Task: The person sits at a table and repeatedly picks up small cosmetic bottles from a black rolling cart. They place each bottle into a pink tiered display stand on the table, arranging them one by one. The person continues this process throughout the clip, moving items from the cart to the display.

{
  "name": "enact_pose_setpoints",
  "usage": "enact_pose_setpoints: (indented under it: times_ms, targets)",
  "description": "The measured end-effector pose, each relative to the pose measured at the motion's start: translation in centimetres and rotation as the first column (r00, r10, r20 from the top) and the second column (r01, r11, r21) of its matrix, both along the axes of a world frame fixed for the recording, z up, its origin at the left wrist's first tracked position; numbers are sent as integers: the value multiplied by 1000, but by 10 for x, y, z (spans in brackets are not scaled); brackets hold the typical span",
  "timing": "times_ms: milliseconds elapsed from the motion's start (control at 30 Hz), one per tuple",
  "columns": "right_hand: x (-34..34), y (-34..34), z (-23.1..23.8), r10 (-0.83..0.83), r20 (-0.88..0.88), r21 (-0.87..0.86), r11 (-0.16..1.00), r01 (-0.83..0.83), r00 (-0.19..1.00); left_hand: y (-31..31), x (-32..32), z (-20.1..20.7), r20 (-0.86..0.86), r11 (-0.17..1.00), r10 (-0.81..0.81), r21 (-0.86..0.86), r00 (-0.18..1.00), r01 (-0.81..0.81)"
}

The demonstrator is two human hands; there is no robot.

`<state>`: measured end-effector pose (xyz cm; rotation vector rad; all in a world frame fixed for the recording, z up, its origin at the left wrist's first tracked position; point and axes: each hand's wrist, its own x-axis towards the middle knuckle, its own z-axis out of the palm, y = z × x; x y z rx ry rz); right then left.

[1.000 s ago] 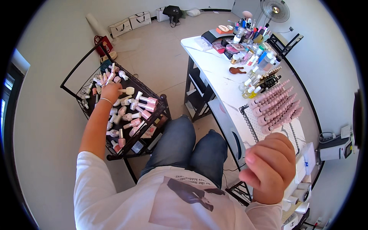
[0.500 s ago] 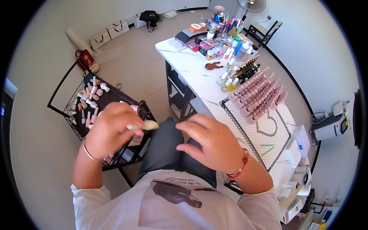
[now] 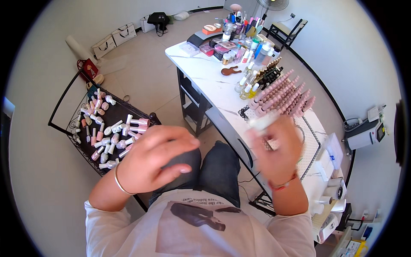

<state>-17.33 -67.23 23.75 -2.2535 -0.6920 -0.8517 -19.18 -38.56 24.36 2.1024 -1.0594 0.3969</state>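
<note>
My right hand (image 3: 279, 147) is closed around a small whitish nail polish bottle (image 3: 263, 122), smeared by motion. It hovers above the lace-trimmed dotted mat (image 3: 311, 154), just in front of the standing rows of pink nail polish bottles (image 3: 280, 96). Over my lap, my left hand (image 3: 155, 157) holds nothing, its thumb and fingers apart. Beyond that hand, many loose pink and white nail polish bottles (image 3: 114, 138) lie on the dark top of a metal cart (image 3: 128, 108); my left hand and forearm hide part of it.
A white marbled table (image 3: 201, 79) runs along my right side. Clear and yellow bottles (image 3: 245, 91), a brown figure-shaped piece (image 3: 231, 71) and crowded jars stand farther back. White rolls (image 3: 335, 191) sit at the near right. A black chair (image 3: 287, 33) is behind the table.
The whitish bottle has passed from my left hand to my right, which has swung right over the mat. My left hand has opened and moved right. The view has turned slightly.
</note>
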Motion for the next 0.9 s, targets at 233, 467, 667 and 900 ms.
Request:
enact_pose_setpoints:
  times_ms: [233, 467, 667, 900]
  targets:
    - [66, -161, -10, -440, -31, 568, 731, 378, 897, 46, 2, -19, -131, 959, 275, -28, 952, -281]
    - [94, -262, -99, -498, -362, 343, 715, 609, 788, 104, 8, -65, -248, 822, 532, -79, 810, -564]
    - [102, -255, -143, -480, -516, 221, 726, 651, 710, 158, 15, -108, -410, 668, 631, -144, 658, -730]
    - [110, -273, -182, -590, -496, 88, 696, 713, 637, 182, 30, -136, -497, 648, 605, -147, 622, -747]
